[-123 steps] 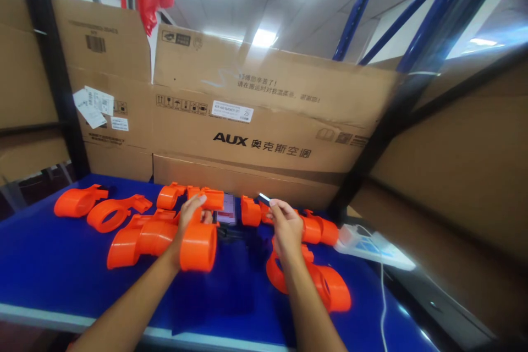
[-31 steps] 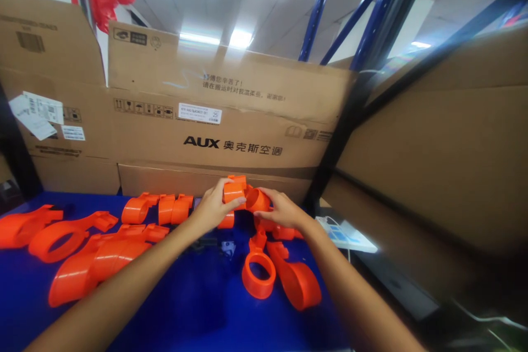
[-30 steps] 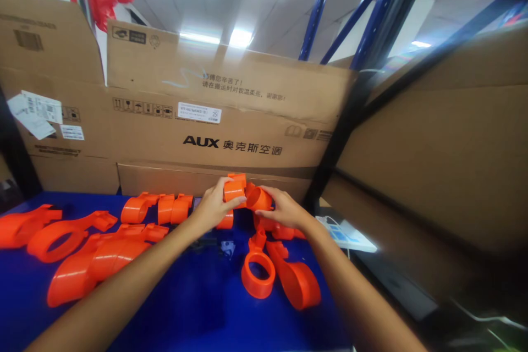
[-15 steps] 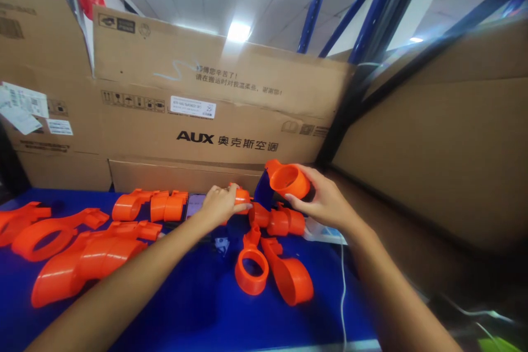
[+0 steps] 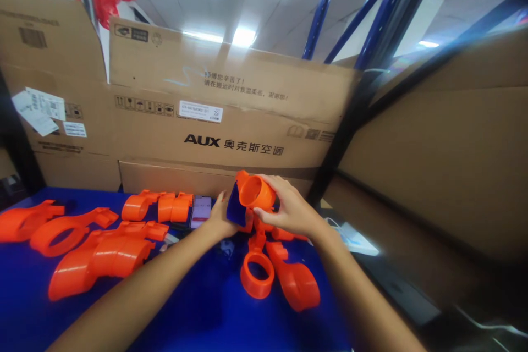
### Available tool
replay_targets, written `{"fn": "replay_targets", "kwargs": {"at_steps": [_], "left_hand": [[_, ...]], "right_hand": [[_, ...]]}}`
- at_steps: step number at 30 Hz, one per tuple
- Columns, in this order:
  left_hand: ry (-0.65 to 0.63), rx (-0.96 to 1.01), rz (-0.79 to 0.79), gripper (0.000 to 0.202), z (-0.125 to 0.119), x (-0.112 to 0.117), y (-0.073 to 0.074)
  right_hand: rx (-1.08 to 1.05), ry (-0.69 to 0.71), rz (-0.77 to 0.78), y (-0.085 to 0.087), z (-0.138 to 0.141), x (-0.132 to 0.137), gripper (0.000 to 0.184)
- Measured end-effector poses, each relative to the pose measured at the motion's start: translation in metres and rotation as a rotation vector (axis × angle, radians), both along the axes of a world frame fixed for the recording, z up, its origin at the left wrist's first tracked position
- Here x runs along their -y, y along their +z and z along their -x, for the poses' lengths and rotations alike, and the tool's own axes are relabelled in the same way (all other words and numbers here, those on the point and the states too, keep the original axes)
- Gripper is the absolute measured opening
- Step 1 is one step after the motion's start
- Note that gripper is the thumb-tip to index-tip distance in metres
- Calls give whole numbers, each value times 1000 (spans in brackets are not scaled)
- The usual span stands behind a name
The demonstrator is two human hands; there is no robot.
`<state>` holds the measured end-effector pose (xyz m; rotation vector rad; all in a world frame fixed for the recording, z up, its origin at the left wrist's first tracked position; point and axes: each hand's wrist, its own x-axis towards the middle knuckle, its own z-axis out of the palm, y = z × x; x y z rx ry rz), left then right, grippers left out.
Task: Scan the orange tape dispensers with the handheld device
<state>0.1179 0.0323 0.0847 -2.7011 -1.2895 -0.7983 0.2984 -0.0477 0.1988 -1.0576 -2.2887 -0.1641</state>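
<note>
a bright orange ring (image 5: 265,196) is being held tilted above the tabletop (image 5: 225,305), a flat dark-blue piece (image 5: 235,207) being seen at its left. the ring is being clasped from its right between thumb and fingers of the right grip (image 5: 292,207). the left grip (image 5: 220,222) is being partly hidden by the dark-blue piece; whether anything is being grasped there cannot be told.

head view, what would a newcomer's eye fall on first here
First, probably the bright orange part in the right hand, near the middle of the picture, with a dark blue flat piece beside it. Next, similar orange parts spread over the blue tabletop to both sides. Behind stands brown cardboard marked AUX.
</note>
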Motion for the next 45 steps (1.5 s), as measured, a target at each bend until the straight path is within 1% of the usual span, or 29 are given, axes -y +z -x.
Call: {"fn": "replay_targets", "kwargs": {"at_steps": [2, 4, 6, 7, 8, 10, 11, 12, 13, 14, 16, 17, 18, 20, 21, 22, 23, 25, 27, 29, 32, 35, 40, 45], "left_hand": [[-51, 81, -34, 47, 22, 2, 12], [-100, 240, -44, 51, 45, 4, 23], [-120, 488, 60, 39, 65, 5, 30], [-138, 639, 157, 38, 73, 6, 31], [-160, 791, 275, 42, 78, 7, 32], [-217, 1065, 537, 55, 85, 10, 30], [-242, 1168, 654, 59, 87, 11, 28], [-258, 1251, 736, 60, 88, 11, 25], [-262, 1319, 781, 59, 89, 12, 22], [-249, 1381, 787, 55, 90, 12, 18], [-182, 1482, 722, 48, 92, 11, 9], [-145, 1519, 685, 46, 94, 10, 5], [-119, 1544, 664, 45, 95, 10, 1], [-115, 1550, 664, 45, 98, 12, -5], [-127, 1538, 670, 45, 99, 14, -8], [-142, 1520, 672, 46, 100, 16, -9], [-158, 1502, 667, 47, 100, 19, -10], [-186, 1471, 640, 48, 101, 25, -11], [-207, 1453, 609, 48, 101, 29, -13], [-212, 1441, 580, 45, 102, 31, -15], [-171, 1425, 536, 42, 103, 32, -17], [-134, 1404, 514, 43, 103, 33, -18], [-166, 1414, 500, 39, 101, 32, -22], [-147, 1471, 518, 41, 103, 29, -26]], "right_hand": [[7, 20, 4, 3, 7, 2, 70], [3, 39, -1, 6, 16, 2, 70], [6, 75, -5, 5, 28, 2, 72], [11, 97, -4, 4, 35, 1, 73], [19, 121, -1, 1, 44, 0, 74], [30, 161, 0, -6, 62, -1, 77], [34, 175, -3, -10, 71, -2, 79], [38, 187, -3, -15, 79, -2, 78], [43, 197, 4, -21, 87, -1, 77], [42, 210, 16, -27, 94, -1, 76], [-22, 242, 45, -41, 107, -2, 73], [-102, 253, 55, -49, 112, -5, 68], [-226, 248, 62, -57, 117, -8, 60], [-579, 151, 84, -74, 127, -20, 42], [-774, 70, 107, -82, 132, -27, 39], [-911, 5, 165, -89, 136, -35, 39], [-988, -12, 245, -96, 140, -42, 38], [-1061, 19, 394, -106, 144, -52, 31], [-1084, 47, 460, -113, 145, -57, 26], [-1086, 58, 472, -118, 143, -56, 26], [-1081, 76, 482, -123, 140, -51, 28], [-1063, 69, 453, -127, 138, -47, 29], [-968, 8, 358, -130, 137, -45, 26], [-881, -11, 347, -133, 136, -44, 23]]}}
